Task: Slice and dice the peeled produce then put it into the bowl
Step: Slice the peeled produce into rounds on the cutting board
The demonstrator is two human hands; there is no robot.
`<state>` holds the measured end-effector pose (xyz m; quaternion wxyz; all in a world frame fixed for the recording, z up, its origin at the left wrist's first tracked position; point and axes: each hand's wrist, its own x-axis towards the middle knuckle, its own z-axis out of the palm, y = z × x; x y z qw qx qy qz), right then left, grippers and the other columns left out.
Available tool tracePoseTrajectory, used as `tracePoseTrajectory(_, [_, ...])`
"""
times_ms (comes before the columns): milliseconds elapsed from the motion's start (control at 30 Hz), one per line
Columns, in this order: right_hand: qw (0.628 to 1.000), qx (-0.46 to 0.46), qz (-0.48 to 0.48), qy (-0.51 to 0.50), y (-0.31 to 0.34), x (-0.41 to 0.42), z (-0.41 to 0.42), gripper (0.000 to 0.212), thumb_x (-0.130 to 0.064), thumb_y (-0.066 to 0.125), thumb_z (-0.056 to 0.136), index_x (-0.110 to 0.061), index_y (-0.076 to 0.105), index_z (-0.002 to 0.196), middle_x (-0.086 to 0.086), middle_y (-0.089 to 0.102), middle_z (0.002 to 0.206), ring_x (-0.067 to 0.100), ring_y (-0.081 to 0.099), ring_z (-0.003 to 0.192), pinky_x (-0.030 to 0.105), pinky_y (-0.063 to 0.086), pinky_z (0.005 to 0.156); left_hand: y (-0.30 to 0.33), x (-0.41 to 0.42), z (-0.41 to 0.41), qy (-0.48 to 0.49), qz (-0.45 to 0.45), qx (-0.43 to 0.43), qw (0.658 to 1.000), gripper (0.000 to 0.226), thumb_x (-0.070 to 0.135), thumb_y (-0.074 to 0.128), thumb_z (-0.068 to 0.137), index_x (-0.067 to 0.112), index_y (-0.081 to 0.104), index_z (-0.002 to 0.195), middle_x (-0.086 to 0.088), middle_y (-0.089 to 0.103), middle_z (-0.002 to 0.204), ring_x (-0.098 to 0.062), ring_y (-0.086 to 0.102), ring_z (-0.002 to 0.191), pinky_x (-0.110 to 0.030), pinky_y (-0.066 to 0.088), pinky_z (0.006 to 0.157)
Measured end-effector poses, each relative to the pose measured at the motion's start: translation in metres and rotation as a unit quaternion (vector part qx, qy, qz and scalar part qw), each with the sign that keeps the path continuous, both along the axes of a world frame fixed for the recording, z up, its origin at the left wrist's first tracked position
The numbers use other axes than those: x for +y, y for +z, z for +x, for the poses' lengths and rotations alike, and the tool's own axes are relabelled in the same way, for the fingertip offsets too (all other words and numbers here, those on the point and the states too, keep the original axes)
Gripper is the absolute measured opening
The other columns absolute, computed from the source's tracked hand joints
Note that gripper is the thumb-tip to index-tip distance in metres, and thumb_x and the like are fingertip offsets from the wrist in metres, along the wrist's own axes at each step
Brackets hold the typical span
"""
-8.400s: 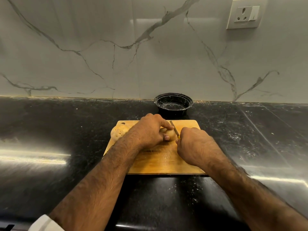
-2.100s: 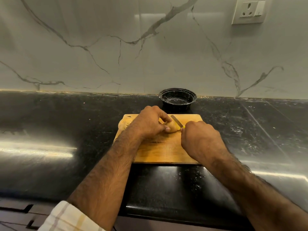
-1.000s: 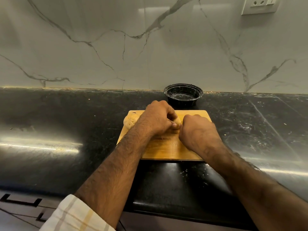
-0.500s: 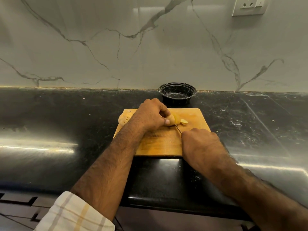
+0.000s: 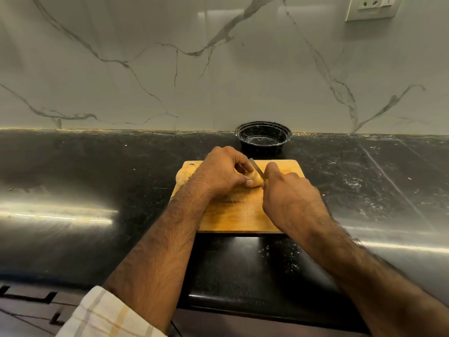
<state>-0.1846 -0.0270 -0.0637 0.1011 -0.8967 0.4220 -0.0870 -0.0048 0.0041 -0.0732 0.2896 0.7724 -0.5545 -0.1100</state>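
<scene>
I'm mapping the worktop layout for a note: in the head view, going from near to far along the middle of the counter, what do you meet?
Near edge of the black counter → wooden cutting board → peeled produce held by the left hand, with the knife in the right hand → black bowl → marble wall.

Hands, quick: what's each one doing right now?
Left hand: grips the peeled potato on the cutting board.
Right hand: grips the knife.
</scene>
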Motion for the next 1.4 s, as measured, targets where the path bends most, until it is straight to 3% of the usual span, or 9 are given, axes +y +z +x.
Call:
tracePoseTrajectory(200, [1.0,-0.005,-0.01,-0.001,-0.003,-0.007,0.006,0.02,-0.026,0.05,0.105,-0.023,0.04,0.122,0.0,0.044,0.084,0.024,0.054,0.082,0.041,0.047,0.068,0.001,-0.001,-0.001,-0.007,-0.001,0.0,1.0,0.03,0.025,0.091,0.081,0.022,0.082,0.109,0.006,0.078,0.106,-0.007,0.07,0.097,-0.03,0.061,0.092])
tracePoseTrajectory(367, [1.0,-0.026,0.011,-0.003,-0.001,-0.013,0.015,0.019,-0.028,0.052,0.105,-0.02,0.043,0.12,0.006,0.059,0.096,0.026,0.06,0.087,0.044,0.055,0.074,0.001,-0.001,-0.003,-0.001,-0.006,-0.01,1.0,0.028,0.023,0.089,0.083,0.02,0.082,0.11,0.004,0.078,0.107,-0.01,0.07,0.099,-0.031,0.061,0.093])
tracePoseTrajectory(633, [0.999,-0.034,0.032,0.003,-0.001,-0.011,-0.001,0.023,-0.036,0.051,0.107,-0.024,0.053,0.126,0.006,0.063,0.106,0.024,0.06,0.09,0.045,0.059,0.08,-0.001,-0.004,-0.003,0.012,-0.008,-0.012,1.0,0.03,0.024,0.091,0.081,0.022,0.082,0.11,0.004,0.077,0.109,-0.011,0.069,0.101,-0.032,0.06,0.093])
tracePoseTrajectory(867, [1.0,-0.014,0.005,0.004,0.004,-0.014,0.016,0.025,-0.027,0.054,0.104,-0.022,0.056,0.128,0.007,0.065,0.11,0.027,0.062,0.096,0.043,0.058,0.082,-0.003,-0.005,-0.003,0.009,-0.013,-0.021,1.0,0.025,0.021,0.089,0.083,0.022,0.082,0.108,0.006,0.077,0.106,-0.008,0.069,0.098,-0.033,0.062,0.093])
tracePoseTrajectory(1033, [1.0,0.019,-0.004,0.017,-0.006,-0.008,0.003,0.023,-0.033,0.048,0.105,-0.022,0.056,0.125,0.007,0.063,0.107,0.029,0.061,0.094,0.042,0.054,0.08,-0.002,-0.005,-0.003,0.029,-0.014,-0.022,0.999,0.027,0.027,0.091,0.081,0.025,0.082,0.106,0.008,0.077,0.104,-0.005,0.068,0.094,-0.023,0.057,0.086])
tracePoseTrajectory(1133, [0.999,0.038,0.005,0.022,-0.013,-0.002,-0.009,0.023,-0.035,0.045,0.106,-0.024,0.054,0.124,0.001,0.054,0.094,0.025,0.056,0.089,0.04,0.052,0.08,-0.002,-0.005,-0.001,0.035,-0.013,-0.022,0.999,0.028,0.027,0.09,0.081,0.025,0.082,0.107,0.007,0.076,0.108,-0.006,0.067,0.095,-0.016,0.049,0.079])
tracePoseTrajectory(1200, [0.998,0.053,-0.005,0.025,-0.013,-0.001,-0.011,0.019,-0.032,0.046,0.105,-0.024,0.053,0.122,-0.004,0.044,0.085,0.024,0.05,0.084,0.038,0.046,0.075,-0.001,-0.004,-0.003,0.035,-0.007,-0.025,0.999,0.028,0.028,0.09,0.082,0.025,0.081,0.108,0.006,0.076,0.109,-0.007,0.066,0.096,-0.019,0.051,0.081])
tracePoseTrajectory(1333, [0.994,0.092,-0.028,0.047,-0.01,0.005,-0.009,0.021,-0.028,0.046,0.103,-0.027,0.049,0.124,-0.003,0.056,0.097,0.021,0.045,0.081,0.039,0.041,0.076,0.001,-0.001,-0.004,0.003,0.007,-0.053,0.999,0.029,0.033,0.088,0.083,0.024,0.08,0.11,0.006,0.075,0.11,-0.008,0.068,0.097,-0.029,0.06,0.09])
tracePoseTrajectory(1400, [0.993,0.099,-0.024,0.056,-0.01,0.006,-0.009,0.025,-0.03,0.046,0.103,-0.028,0.048,0.128,-0.006,0.053,0.092,0.019,0.042,0.078,0.039,0.04,0.076,-0.001,0.0,-0.006,-0.018,0.026,-0.064,0.997,0.037,0.038,0.087,0.083,0.025,0.073,0.115,0.005,0.072,0.115,-0.011,0.067,0.099,-0.035,0.061,0.091])
